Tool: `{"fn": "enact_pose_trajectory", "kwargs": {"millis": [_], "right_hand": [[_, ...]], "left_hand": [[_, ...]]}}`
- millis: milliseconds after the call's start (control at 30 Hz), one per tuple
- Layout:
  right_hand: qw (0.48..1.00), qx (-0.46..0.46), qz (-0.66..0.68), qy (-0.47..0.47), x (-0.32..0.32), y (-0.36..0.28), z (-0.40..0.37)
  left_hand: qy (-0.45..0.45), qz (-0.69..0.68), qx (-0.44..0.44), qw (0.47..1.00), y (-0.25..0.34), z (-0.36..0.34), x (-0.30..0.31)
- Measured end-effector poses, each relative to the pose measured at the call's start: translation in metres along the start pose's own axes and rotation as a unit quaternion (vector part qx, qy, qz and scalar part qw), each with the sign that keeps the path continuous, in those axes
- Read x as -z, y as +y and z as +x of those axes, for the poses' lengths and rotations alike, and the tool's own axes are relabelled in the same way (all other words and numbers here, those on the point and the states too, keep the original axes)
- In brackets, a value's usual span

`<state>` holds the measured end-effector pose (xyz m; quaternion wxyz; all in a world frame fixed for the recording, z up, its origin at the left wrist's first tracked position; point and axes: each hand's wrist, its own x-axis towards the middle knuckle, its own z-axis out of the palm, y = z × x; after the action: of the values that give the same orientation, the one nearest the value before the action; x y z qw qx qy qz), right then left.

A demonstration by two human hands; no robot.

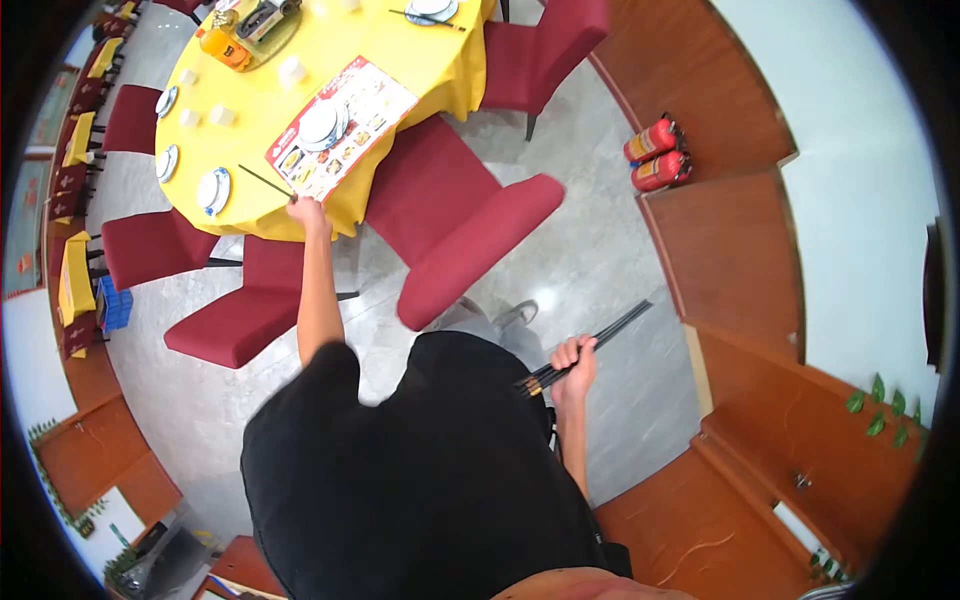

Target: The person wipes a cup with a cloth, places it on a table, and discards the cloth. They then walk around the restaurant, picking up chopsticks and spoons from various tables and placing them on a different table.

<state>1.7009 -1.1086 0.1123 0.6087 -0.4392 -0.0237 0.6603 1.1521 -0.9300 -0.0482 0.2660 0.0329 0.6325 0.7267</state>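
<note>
My left hand (pixel 307 212) reaches to the near edge of the round table with the yellow cloth (pixel 260 110). Its fingers are closed on the end of a dark chopstick (pixel 265 182), which points toward the plates at the left. Beside that hand lies a printed placemat (pixel 372 98) with stacked white dishes (pixel 322 125) on it. Low at the right, away from the table, my right hand (pixel 573 370) is wrapped round a bundle of dark chopsticks (pixel 625 318). White and blue dishes (pixel 213 190) stand left of the single chopstick.
Dark red chairs (pixel 480 245) surround the table, one close in front of me. Two red fire extinguishers (pixel 660 170) stand by the wooden wall panel (pixel 725 235) at the right. An orange bottle (pixel 225 48) and small white cups (pixel 292 70) are on the table.
</note>
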Motion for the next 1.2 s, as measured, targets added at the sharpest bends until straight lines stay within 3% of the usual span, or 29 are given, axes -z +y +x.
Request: {"fn": "enact_pose_trajectory", "kwargs": {"millis": [33,100,133,200,233,267,333,400,467,533,567,600,700,833,933,1067,1133,1200], "right_hand": [[1.0,-0.01,-0.004,-0.027,-0.001,-0.01,0.009],[0.994,-0.054,-0.024,-0.089,0.004,-0.033,0.026],[0.991,-0.07,0.0,-0.11,-0.001,-0.044,0.037],[0.987,-0.079,-0.004,-0.14,0.002,-0.065,0.068],[0.992,-0.054,-0.025,-0.111,-0.004,-0.075,0.079],[0.995,-0.027,-0.044,-0.084,-0.013,-0.086,0.092],[0.997,0.016,-0.039,-0.064,-0.031,-0.105,0.124],[0.997,0.036,0.002,-0.073,-0.047,-0.124,0.16],[0.999,0.016,-0.006,-0.035,-0.057,-0.144,0.198],[1.0,-0.001,-0.013,0.027,-0.05,-0.161,0.244],[0.993,0.004,0.082,-0.089,-0.035,-0.167,0.271],[0.997,0.023,0.067,-0.019,-0.059,-0.183,0.28],[0.996,0.05,0.062,-0.039,-0.076,-0.228,0.324],[0.996,0.075,0.042,-0.004,-0.113,-0.271,0.384],[0.998,0.069,0.0,-0.002,-0.14,-0.292,0.425],[0.993,0.035,-0.103,-0.052,-0.161,-0.32,0.499],[0.978,0.016,-0.178,-0.109,-0.155,-0.333,0.556],[0.98,-0.035,-0.163,-0.111,-0.167,-0.348,0.596]], "left_hand": [[-0.018,0.031,-0.001,0.999,0.038,-0.075,-0.018],[-0.079,0.048,-0.059,0.994,0.062,-0.198,-0.05],[-0.101,0.069,-0.025,0.992,0.07,-0.256,-0.068],[-0.197,0.051,0.054,0.978,0.071,-0.351,-0.11],[-0.295,0.02,0.07,0.953,0.05,-0.375,-0.122],[-0.326,0.099,0.029,0.94,0.033,-0.406,-0.146],[-0.432,0.226,-0.232,0.842,-0.021,-0.447,-0.181],[-0.57,0.42,-0.1,0.699,0.008,-0.484,-0.219],[-0.623,0.478,-0.023,0.618,0.004,-0.494,-0.258],[-0.653,0.478,-0.014,0.587,-0.006,-0.486,-0.302],[-0.662,0.478,-0.033,0.576,-0.018,-0.482,-0.323],[-0.683,0.449,-0.015,0.576,-0.029,-0.474,-0.346],[-0.728,0.358,0.025,0.585,-0.054,-0.471,-0.408],[-0.713,0.383,-0.046,0.586,-0.057,-0.457,-0.482],[-0.691,0.417,-0.007,0.591,-0.047,-0.44,-0.529],[-0.573,0.455,-0.058,0.679,-0.102,-0.399,-0.564],[-0.484,0.492,-0.088,0.718,-0.125,-0.37,-0.581],[-0.372,0.543,-0.097,0.746,-0.132,-0.345,-0.598]]}}
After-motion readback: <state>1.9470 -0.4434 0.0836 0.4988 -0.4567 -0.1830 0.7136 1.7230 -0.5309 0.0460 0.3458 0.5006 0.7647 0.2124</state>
